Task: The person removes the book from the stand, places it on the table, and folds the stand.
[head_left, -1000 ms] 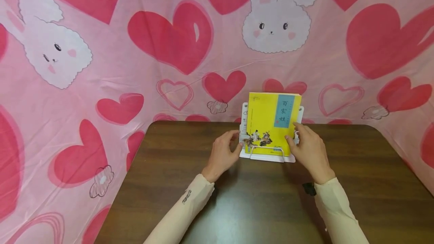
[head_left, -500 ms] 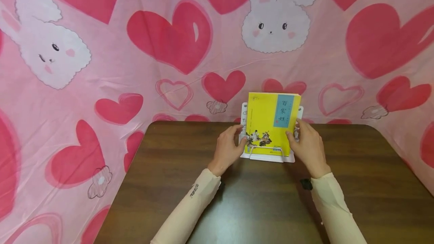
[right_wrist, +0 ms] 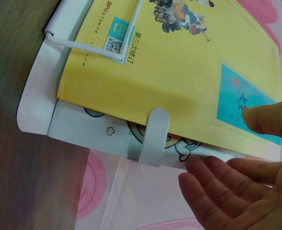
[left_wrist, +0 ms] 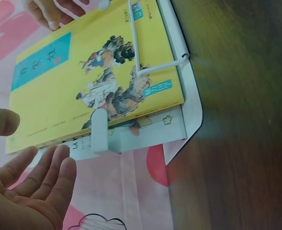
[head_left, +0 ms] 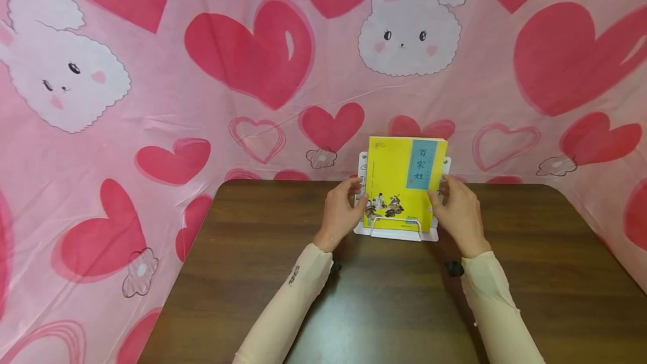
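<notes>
A yellow book with a blue title label stands leaning back on a white book stand. The stand's white wire holder crosses the lower front of the cover. My left hand is at the book's left edge, thumb and fingers spread apart, in the left wrist view just off the edge. On the other side my right hand has its thumb over the cover and its fingers beside the stand's edge. White side clips overlap the cover on both edges.
Book and stand are near the far edge of a dark brown wooden table. Behind it hangs a pink cloth printed with hearts and rabbits. A small black object shows beside the right cuff.
My left hand has moved up and to the right, closer to the book's left edge. The right hand has shifted slightly. Book and stand look unchanged, and the head view has moved a little.
</notes>
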A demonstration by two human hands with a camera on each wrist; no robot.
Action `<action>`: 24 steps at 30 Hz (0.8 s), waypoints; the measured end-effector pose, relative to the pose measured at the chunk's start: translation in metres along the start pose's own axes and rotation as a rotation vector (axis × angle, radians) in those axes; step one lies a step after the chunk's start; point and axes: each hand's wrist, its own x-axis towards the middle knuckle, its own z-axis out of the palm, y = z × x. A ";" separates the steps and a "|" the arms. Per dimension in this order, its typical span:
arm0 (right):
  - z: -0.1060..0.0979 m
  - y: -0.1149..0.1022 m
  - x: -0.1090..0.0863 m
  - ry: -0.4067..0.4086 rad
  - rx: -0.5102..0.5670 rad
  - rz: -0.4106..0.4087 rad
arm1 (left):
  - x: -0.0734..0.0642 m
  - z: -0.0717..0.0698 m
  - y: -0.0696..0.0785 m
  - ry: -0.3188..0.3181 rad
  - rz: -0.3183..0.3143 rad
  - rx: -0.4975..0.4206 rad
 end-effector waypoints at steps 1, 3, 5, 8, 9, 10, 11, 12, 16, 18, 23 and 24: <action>0.001 0.001 0.001 0.001 0.003 0.002 | 0.000 0.001 0.000 -0.003 -0.007 0.003; 0.002 0.002 0.002 0.009 0.009 0.006 | 0.001 0.004 -0.001 -0.008 -0.019 0.014; 0.003 0.003 0.003 0.019 0.016 0.010 | 0.003 0.006 -0.002 -0.003 -0.019 0.026; 0.005 0.004 0.004 0.032 0.028 0.012 | 0.005 0.008 -0.003 0.012 -0.006 0.036; 0.006 0.005 0.004 0.034 0.032 0.013 | 0.006 0.008 -0.003 0.015 -0.004 0.036; 0.006 0.005 0.004 0.034 0.035 0.016 | 0.007 0.009 -0.003 0.018 -0.002 0.033; 0.007 0.005 0.005 0.033 0.040 0.017 | 0.008 0.009 -0.003 0.019 -0.003 0.032; 0.007 0.005 0.005 0.035 0.043 0.017 | 0.008 0.009 -0.003 0.021 -0.004 0.033; 0.009 0.006 0.005 0.041 0.067 0.027 | 0.009 0.012 -0.004 0.021 -0.017 0.035; 0.010 0.006 0.005 0.048 0.082 0.036 | 0.010 0.014 -0.005 0.013 -0.027 0.032; 0.014 0.008 0.006 0.073 0.114 0.053 | 0.012 0.018 -0.008 -0.003 -0.044 0.012; 0.015 0.008 0.006 0.083 0.119 0.051 | 0.012 0.018 -0.009 -0.002 -0.043 0.011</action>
